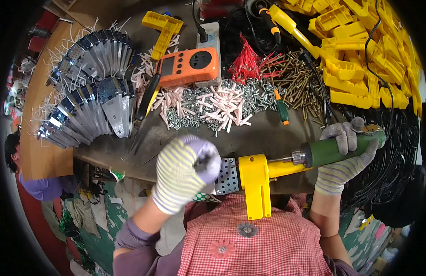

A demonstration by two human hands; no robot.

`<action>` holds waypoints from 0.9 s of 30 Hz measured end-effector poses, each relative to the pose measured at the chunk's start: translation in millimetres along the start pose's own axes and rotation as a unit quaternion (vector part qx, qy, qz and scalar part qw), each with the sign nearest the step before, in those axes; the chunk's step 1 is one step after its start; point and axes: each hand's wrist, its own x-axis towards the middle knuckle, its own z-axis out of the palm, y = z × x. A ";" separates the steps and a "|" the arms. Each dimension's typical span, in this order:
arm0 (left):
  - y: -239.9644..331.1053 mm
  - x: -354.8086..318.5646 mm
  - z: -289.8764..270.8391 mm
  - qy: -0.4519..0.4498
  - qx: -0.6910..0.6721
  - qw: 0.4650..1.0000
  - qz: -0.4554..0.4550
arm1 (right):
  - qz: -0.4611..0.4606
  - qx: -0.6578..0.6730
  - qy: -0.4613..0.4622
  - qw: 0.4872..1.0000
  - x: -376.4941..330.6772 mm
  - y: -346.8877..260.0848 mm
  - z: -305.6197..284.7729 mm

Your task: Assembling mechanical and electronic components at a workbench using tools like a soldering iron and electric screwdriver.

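At the near edge of the workbench, the left hand, in a striped glove, was closed over the perforated metal plate joined to a yellow plastic housing, while the right hand gripped the green electric screwdriver, its tip buried in the housing. Plate and housing looked stiff and fairly light, the plate's thin edges best held flat by gloved fingers, as here. What the left fingers pinched was hidden by the glove, and the driver's bit could not be made out.

The meter lies behind the screw pile, metal plates left, plastic housings right.
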 end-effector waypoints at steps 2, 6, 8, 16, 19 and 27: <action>8.4 -17.0 13.1 0.042 -0.021 0.999 0.004 | 0.007 0.005 -0.001 1.000 2.1 0.5 0.8; 4.8 -14.2 24.1 0.065 0.023 0.996 0.056 | 0.012 0.009 -0.013 1.000 5.4 1.4 2.7; 4.8 -13.5 23.0 0.050 0.025 0.997 0.056 | 0.008 0.006 -0.012 1.000 6.4 0.6 2.3; 6.6 -14.8 21.8 0.021 0.036 0.997 0.064 | 0.026 0.010 -0.019 0.999 6.5 2.9 6.8; 6.3 -16.4 22.5 0.020 0.035 0.997 0.066 | 0.030 0.018 -0.018 0.999 7.3 3.4 6.3; 4.5 -15.6 20.6 -0.022 0.028 0.997 0.064 | 0.035 0.025 -0.011 0.999 8.3 4.1 5.4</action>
